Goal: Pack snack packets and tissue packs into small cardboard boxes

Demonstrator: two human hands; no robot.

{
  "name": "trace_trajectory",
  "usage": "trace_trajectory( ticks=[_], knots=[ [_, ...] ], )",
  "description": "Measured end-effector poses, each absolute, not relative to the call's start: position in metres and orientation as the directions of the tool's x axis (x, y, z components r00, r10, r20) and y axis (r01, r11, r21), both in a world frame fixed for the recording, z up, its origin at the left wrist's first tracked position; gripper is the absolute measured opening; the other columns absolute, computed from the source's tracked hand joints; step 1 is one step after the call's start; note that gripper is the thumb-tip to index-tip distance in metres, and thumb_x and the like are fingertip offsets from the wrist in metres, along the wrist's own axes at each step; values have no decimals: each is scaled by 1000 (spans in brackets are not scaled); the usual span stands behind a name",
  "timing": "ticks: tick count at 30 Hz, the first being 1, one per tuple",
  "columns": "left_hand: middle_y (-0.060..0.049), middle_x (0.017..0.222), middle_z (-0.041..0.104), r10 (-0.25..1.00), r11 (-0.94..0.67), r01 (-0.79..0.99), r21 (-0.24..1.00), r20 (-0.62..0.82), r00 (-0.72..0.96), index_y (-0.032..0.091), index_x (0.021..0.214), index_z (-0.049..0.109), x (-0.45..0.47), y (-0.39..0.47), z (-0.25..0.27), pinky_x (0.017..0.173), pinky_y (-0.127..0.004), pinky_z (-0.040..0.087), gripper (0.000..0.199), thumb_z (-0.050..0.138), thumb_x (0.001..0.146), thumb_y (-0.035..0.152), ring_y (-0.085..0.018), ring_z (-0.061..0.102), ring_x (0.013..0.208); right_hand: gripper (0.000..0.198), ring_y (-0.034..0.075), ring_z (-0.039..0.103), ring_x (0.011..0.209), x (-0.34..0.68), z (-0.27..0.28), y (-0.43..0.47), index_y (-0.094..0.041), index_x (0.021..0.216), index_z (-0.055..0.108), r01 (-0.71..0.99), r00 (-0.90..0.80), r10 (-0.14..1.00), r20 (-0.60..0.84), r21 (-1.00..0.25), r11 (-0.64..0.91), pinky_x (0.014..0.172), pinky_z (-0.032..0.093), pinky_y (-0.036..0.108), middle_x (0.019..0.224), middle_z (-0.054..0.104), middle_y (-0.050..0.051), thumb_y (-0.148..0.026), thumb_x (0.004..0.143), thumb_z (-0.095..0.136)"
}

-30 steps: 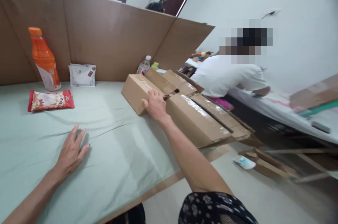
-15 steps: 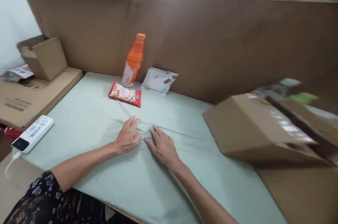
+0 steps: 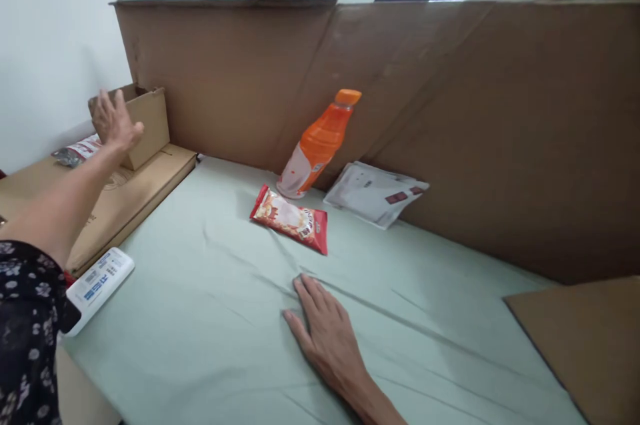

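My left hand [image 3: 117, 121] is raised at the far left, fingers spread, in front of a small open cardboard box [image 3: 150, 128]; whether it touches the box I cannot tell. My right hand [image 3: 325, 331] lies flat on the pale green tabletop [image 3: 210, 331], thumb apart from the fingers, holding nothing. Beyond it lies a red and white snack packet [image 3: 290, 217]. Behind the packet an orange drink bottle [image 3: 320, 145] stands near the cardboard wall. To its right a flat white packet [image 3: 375, 193] leans against that wall.
A brown cardboard wall [image 3: 240, 71] runs along the back. The small box sits on a flat carton [image 3: 170, 165], beside a plastic packet [image 3: 83, 148]. A white power bank [image 3: 103, 281] lies at the left table edge. A cardboard sheet [image 3: 590, 331] is at right.
My left hand has moved from the table's middle up and left to the small box. My right hand stays on the table. The view has turned left; the large box at right is out of sight.
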State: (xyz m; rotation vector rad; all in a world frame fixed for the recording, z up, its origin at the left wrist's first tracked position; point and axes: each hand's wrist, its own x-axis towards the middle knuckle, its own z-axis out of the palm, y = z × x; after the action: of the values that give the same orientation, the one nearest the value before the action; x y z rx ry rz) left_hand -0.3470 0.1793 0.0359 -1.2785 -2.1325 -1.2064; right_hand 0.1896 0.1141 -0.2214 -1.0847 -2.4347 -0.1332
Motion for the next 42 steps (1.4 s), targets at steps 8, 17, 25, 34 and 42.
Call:
trace_trajectory(
  ticks=[8,17,25,34,42],
  knots=[
    [-11,138,63,599,249,841,480,606,-524,22,132,64,-375,182,49,99,-46,59,34,69,102,37,-27,66,120,51,32,55,140,191,-222,115,-17,145,59,726,-581,680,448,-94,682,112,45,50,153,59,17,-43,103,46],
    [-9,124,76,821,-113,907,406,552,-145,18,105,73,-207,39,11,120,-57,43,14,68,92,19,-31,57,140,52,36,59,136,181,-203,120,-20,126,71,613,-405,822,399,-549,568,112,46,59,146,64,19,-56,93,54],
    [-9,111,80,815,-520,682,514,539,214,22,101,68,-86,-44,-9,111,-54,52,9,59,98,18,-27,69,125,76,31,68,118,198,-143,103,-20,126,71,233,-130,985,111,-962,139,99,57,45,131,74,14,-79,94,36],
    [-12,140,66,724,-608,687,397,632,275,26,118,64,-74,-51,-23,115,-56,48,24,62,94,22,-31,57,139,72,30,72,108,231,-121,83,-20,116,76,166,-174,982,70,-981,99,89,60,43,122,78,12,-81,89,49],
    [-10,139,71,683,-720,622,307,470,559,29,133,62,-87,-10,36,118,-53,50,46,67,87,24,-30,62,136,44,29,71,115,214,-99,193,-19,118,74,426,-308,940,149,-861,277,98,57,45,124,77,12,-48,88,59]
  ],
)
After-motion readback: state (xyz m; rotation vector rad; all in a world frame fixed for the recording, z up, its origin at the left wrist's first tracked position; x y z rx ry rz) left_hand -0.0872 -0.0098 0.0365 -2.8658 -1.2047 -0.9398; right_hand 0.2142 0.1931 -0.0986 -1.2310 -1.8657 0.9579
